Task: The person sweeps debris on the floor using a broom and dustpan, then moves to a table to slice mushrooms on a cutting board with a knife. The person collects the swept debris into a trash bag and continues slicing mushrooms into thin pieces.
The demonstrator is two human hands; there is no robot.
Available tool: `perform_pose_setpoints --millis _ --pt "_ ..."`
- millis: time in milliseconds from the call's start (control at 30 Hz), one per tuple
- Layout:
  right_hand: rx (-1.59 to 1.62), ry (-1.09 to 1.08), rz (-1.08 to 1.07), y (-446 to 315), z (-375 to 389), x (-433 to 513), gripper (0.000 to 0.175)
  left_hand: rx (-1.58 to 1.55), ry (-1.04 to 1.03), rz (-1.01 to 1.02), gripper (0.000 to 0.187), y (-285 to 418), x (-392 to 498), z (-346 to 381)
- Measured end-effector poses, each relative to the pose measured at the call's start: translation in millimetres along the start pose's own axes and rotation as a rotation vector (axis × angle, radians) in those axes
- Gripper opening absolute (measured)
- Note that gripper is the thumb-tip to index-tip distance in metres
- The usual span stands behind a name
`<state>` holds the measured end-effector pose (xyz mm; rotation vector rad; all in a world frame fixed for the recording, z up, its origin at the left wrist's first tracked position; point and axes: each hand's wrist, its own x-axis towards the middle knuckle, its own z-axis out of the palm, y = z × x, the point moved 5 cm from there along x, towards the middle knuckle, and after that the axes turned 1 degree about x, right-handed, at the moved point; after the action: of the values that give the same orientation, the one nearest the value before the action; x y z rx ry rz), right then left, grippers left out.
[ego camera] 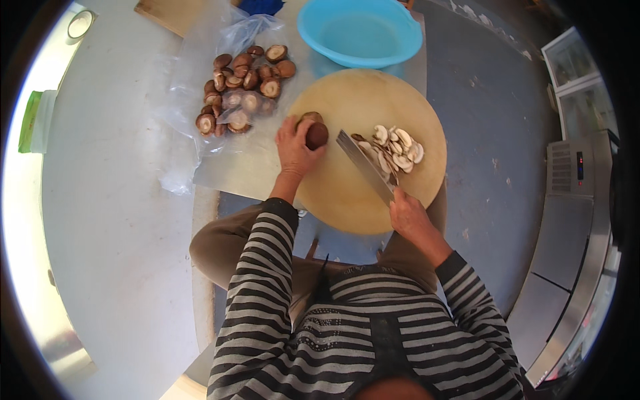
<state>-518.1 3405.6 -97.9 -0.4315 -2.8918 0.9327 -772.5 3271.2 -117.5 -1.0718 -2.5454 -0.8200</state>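
At the left side of the round cutting board [345, 200], my left hand [296, 152] has its fingers around a brown-capped mushroom [317, 136]. Another mushroom [311, 117] sits just beyond it, by my fingertips; whether I also grip that one is unclear. My right hand [412, 212] is closed around the handle of a cleaver [367, 167], which the fingers mostly cover. The blade slants up and left across the board. Against its right side lies a heap of sliced mushrooms [400, 150], pale inside with brown edges.
Left of the board, a clear plastic bag [182, 107] holds several whole shiitake mushrooms [250, 80]. A light blue plastic basin [360, 37] stands behind the board. The board's near edge lies over my lap. A metal appliance with a lit display [570, 167] stands far right.
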Motion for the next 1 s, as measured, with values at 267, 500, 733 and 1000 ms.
perform_pose_setpoints --millis 267,500,733,1000 --pt "0.043 0.04 -0.006 -3.0 -4.1 1.3 0.009 -0.291 0.045 -0.225 0.065 30.5 -55.0 -11.7" --pt "0.02 0.05 -0.027 5.6 3.1 1.3 0.01 -0.137 -0.106 -0.023 0.07 77.4 -103.4 5.9" --pt "-0.033 0.022 -0.094 -10.6 -6.7 -3.7 0.016 -0.281 -0.233 0.315 0.047 84.9 -99.9 -15.6" --pt "-0.194 -0.037 -0.166 -24.5 -11.9 -5.1 0.02 -0.222 -0.313 0.393 0.039 89.6 -91.4 -15.7"
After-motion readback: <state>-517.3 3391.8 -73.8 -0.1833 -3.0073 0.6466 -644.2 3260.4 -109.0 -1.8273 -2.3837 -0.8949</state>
